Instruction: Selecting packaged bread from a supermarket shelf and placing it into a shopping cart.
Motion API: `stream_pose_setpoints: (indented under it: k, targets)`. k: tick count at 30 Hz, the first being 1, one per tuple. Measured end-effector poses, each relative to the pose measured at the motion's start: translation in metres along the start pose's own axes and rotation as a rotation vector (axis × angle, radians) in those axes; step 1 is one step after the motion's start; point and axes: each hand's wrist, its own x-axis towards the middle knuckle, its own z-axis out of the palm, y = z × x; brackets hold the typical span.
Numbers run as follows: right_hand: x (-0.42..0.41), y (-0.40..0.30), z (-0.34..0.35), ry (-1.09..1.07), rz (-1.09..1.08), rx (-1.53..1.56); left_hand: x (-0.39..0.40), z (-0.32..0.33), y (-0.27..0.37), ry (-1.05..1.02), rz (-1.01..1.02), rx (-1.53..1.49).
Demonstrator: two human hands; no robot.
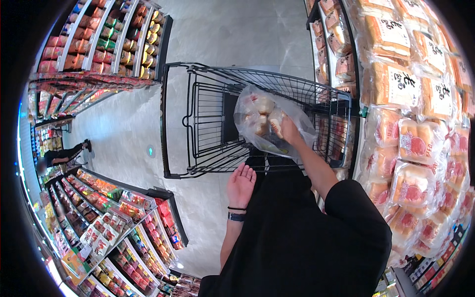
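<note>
A black wire shopping cart (207,122) stands before me. In it lies a clear plastic bag (246,130) holding several packaged bread rolls (264,105). My right hand (290,130) reaches down at the bag and touches a wrapped roll (276,122) with printing on it; its fingertips are partly hidden, so whether they close on it cannot be told. My left hand (242,183), with a dark watch and a thin band at the wrist, is held palm up just beside the cart's near side, fingers slightly spread, holding nothing.
Bagged loaves of bread (412,144) are stacked along the right, close to the cart's end. Shelves of packaged goods (107,41) stand at the upper left, and another display rack (128,226) at the lower left. Another person (61,156) is in the far left aisle.
</note>
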Motion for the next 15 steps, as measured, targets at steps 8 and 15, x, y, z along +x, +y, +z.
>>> stream_pose_setpoints:
  k: [8, 15]
  targets:
    - [-0.060, -0.050, -0.043, 0.205, 0.181, 0.198, 0.007, 0.022, -0.016, -0.071, -0.105, 0.150]
    - [-0.096, -0.094, -0.108, 0.306, -0.089, 0.248, 0.016, 0.024, 0.004, -0.134, -0.169, 0.248]
